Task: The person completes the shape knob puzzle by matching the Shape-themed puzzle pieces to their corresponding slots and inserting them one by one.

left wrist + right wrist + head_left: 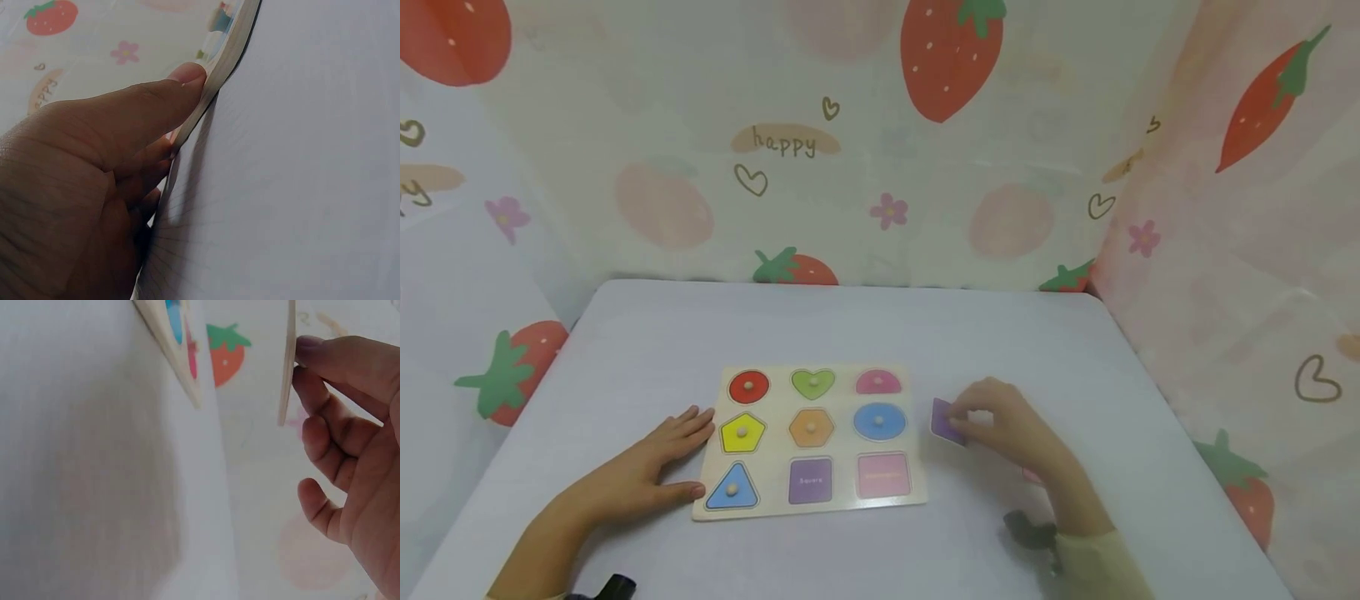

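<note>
A wooden shape-puzzle board lies flat on the table. My left hand rests at the board's left edge, thumb and fingers spread against it; the left wrist view shows the thumb at the rim. To the right of the board, my right hand pinches a purple square puzzle piece by its knob side, tilted above the table. Edge-on, that piece shows as a thin wooden slab in the right wrist view. The purple recess marked "Square" and the pink rectangular recess hold no knobbed piece.
Knobbed pieces fill the other recesses, among them a blue triangle and a blue oval. A pink piece lies partly hidden behind my right forearm. The white-covered table is walled by a strawberry-print curtain.
</note>
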`<state>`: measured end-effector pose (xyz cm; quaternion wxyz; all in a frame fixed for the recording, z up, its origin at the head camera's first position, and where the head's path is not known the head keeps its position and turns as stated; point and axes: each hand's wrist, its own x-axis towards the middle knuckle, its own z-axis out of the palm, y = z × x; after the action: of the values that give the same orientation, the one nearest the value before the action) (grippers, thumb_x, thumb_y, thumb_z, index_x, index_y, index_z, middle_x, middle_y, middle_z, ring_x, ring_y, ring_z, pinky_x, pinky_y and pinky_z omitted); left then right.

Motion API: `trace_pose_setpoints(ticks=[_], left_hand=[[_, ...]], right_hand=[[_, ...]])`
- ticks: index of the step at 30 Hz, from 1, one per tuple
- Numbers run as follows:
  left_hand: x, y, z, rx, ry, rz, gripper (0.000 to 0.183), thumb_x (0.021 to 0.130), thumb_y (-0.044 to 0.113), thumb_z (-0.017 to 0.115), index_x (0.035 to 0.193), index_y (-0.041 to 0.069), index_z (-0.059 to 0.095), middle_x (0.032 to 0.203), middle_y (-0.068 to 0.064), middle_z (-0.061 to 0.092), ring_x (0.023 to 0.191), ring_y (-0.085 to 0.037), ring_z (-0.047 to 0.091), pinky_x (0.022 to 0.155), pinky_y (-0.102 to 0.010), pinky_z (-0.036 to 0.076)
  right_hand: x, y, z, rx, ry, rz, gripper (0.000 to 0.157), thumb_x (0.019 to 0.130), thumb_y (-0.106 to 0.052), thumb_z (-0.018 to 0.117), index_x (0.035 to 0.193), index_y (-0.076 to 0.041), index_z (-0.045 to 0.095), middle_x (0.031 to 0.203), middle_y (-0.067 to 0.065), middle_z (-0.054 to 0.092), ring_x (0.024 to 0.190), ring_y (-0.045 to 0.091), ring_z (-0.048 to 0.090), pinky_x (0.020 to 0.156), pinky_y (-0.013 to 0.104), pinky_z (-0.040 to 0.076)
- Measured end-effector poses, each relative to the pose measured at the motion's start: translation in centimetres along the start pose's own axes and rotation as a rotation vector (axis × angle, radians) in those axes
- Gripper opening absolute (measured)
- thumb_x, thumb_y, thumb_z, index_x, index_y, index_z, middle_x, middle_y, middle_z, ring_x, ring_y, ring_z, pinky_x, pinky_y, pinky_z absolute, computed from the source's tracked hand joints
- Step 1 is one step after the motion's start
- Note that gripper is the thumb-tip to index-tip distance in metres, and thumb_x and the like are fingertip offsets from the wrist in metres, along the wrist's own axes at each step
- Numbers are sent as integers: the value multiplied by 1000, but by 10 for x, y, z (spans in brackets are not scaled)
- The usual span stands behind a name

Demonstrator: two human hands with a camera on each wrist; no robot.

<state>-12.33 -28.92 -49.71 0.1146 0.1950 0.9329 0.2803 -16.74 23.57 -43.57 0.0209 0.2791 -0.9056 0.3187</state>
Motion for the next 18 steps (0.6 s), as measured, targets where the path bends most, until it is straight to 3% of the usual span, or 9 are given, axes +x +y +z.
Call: trace_pose_setpoints(ticks=[5,13,18], left_hand=[[0,0,0,-2,-5,-4,94,83,63,74,159,21,40,169,-5,28,157,-42,16,118,-68,23],[1,-1,0,-6,-5,9,93,84,63,74,159,20,40,169,-4,28,157,-40,16,118,-67,23],[1,-3,0,-2,-5,11,93,83,63,74,159,20,41,169,-5,28,157,-41,16,118,-68,22]], right_hand=[[20,-20,4,-17,-44,42,10,91,-21,79,95,-31,77,99,-18,71,102,10,60,92,38,51],[47,-43,17,-3,-67,-84,12,90,-18,79,100,-24,80,99,-14,73,102,11,61,93,39,50],[64,-58,27,9,-109,-88,13,91,-21,78,104,-26,80,98,-15,71,101,9,59,93,36,50]])
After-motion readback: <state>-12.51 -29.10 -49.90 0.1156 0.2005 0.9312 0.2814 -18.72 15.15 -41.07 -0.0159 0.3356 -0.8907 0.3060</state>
